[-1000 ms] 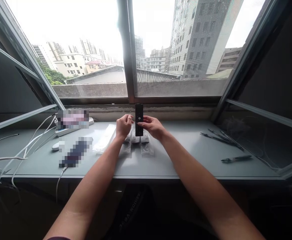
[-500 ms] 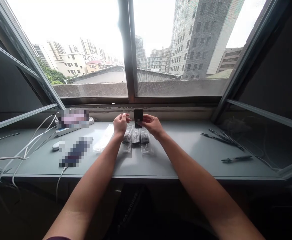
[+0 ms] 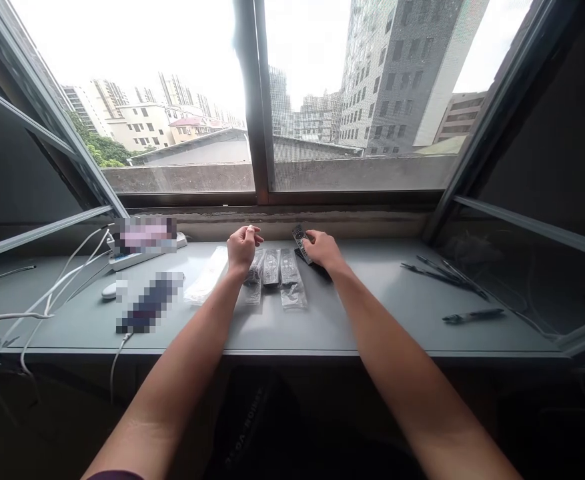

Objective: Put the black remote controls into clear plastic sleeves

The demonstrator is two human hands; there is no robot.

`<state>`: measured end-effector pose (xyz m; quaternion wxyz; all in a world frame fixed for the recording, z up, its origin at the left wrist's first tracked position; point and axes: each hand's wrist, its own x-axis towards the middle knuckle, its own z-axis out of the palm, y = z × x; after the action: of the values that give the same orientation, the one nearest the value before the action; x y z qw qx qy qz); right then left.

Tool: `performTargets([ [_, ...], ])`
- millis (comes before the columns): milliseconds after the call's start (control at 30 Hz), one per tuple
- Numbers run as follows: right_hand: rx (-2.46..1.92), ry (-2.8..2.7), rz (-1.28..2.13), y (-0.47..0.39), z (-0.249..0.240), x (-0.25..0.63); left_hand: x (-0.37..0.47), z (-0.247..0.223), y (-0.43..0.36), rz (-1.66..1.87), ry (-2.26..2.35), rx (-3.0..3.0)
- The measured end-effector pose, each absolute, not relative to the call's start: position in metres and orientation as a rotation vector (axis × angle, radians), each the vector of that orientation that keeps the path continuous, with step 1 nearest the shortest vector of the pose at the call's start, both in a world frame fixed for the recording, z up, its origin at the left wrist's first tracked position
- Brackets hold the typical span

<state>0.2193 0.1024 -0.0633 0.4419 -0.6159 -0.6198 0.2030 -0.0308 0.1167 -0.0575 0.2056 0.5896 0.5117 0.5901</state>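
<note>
My right hand point(image 3: 323, 251) grips a dark remote control point(image 3: 301, 244), tilted with its buttons showing. Under it, another dark object point(image 3: 321, 268) lies on the desk, mostly hidden by the hand. My left hand point(image 3: 243, 249) is closed, thumb against curled fingers; whether it pinches anything I cannot make out. Just below and between the hands lie a bagged remote point(image 3: 253, 279) partly behind my left wrist, a middle remote point(image 3: 271, 267) and a right-hand remote in a clear bag point(image 3: 292, 283). Clear plastic sleeves point(image 3: 206, 279) rest left of my left forearm.
On the left are a power strip point(image 3: 145, 257) with white cables point(image 3: 52, 293), a small white object point(image 3: 110, 291) and a blurred dark item point(image 3: 149, 303). Several pens point(image 3: 442, 277) and a separate pen point(image 3: 473, 317) lie right. A window frame point(image 3: 267, 198) stands behind the desk point(image 3: 392, 320).
My right hand has moved right and lowered, turning the remote from upright, dark back showing, to tilted with buttons showing. The left hand has hardly moved.
</note>
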Motion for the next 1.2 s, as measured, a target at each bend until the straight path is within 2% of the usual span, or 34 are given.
performTargets([
  [200,-1.648,-1.583,0.532,0.092,-0.064,0.203,-0.028,-0.057,0.111,1.645,1.415,1.71],
  [433,-2.039,-1.738,0.345,0.076,-0.044,0.202,-0.025,-0.054,0.107,1.65,1.41,1.705],
  [900,-1.999,-2.011,0.185,0.065,-0.043,0.193,-0.024,-0.059,0.112,1.64,1.411,1.779],
  [1200,-2.013,-2.1,0.261,0.064,-0.046,0.189,-0.022,-0.058,0.11,1.624,1.412,1.831],
])
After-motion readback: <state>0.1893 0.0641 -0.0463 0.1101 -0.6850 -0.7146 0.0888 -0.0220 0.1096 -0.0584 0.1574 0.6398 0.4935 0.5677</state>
